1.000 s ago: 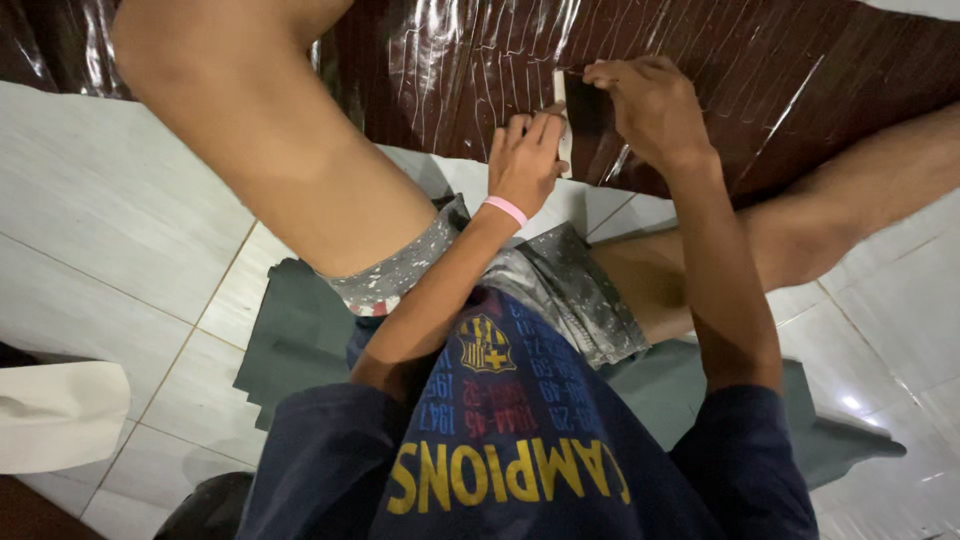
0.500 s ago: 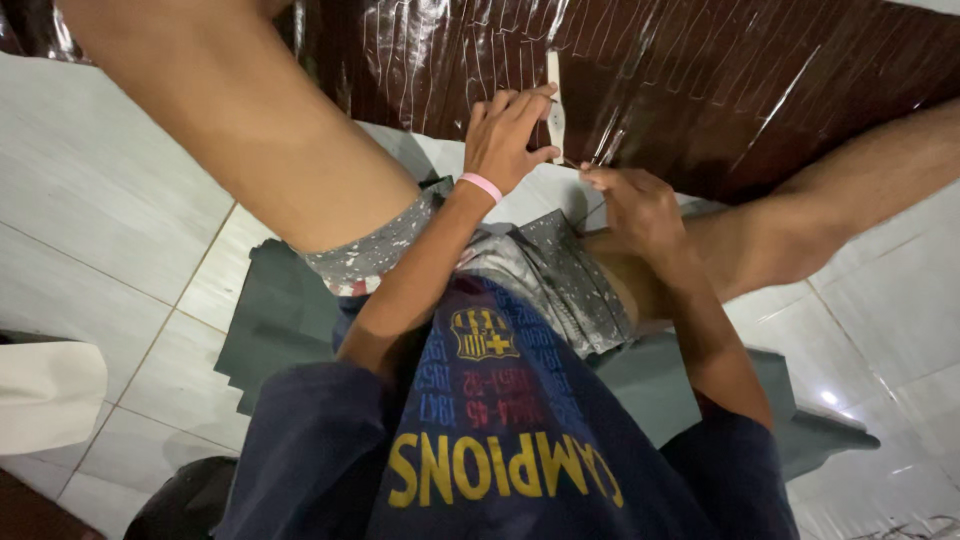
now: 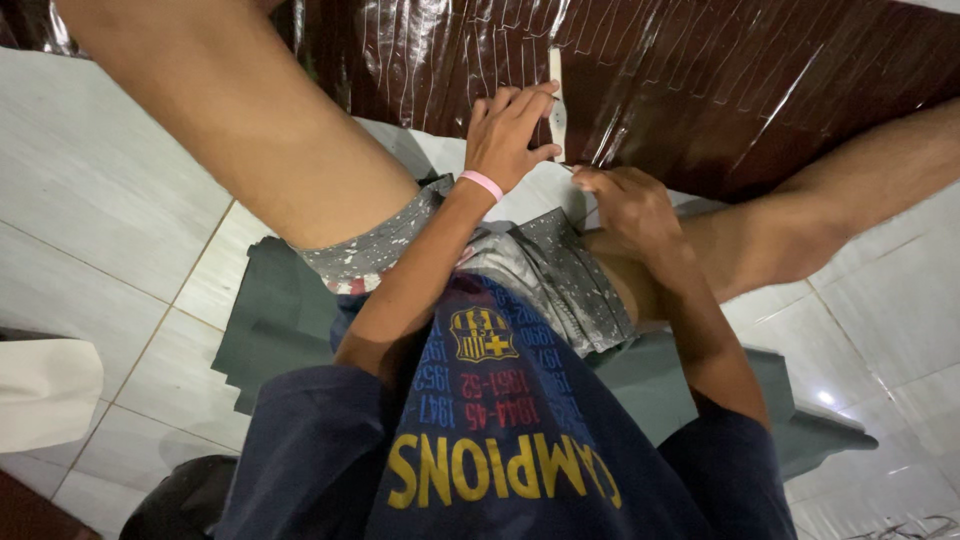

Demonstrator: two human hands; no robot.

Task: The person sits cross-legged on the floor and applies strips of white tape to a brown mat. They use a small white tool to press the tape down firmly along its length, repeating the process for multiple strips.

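Note:
A dark brown sheet under glossy wrinkled film (image 3: 700,80) lies on the floor in front of me. A narrow pale strip (image 3: 556,105) runs across it near its front edge. My left hand (image 3: 505,135), with a pink band on the wrist, rests on the sheet, fingertips touching the strip. My right hand (image 3: 625,205) is curled at the sheet's near edge, just below the strip. A thin point sticks out of its fingers toward the edge; what it is I cannot tell.
I sit on a white tiled floor (image 3: 110,230) with bare legs (image 3: 250,130) spread to either side of the sheet. A grey-green mat (image 3: 275,320) lies under me. A white object (image 3: 45,390) sits at the left edge.
My right hand came down from the top of the sheet to its near edge. My left hand slid a little further onto the sheet, up to the pale strip.

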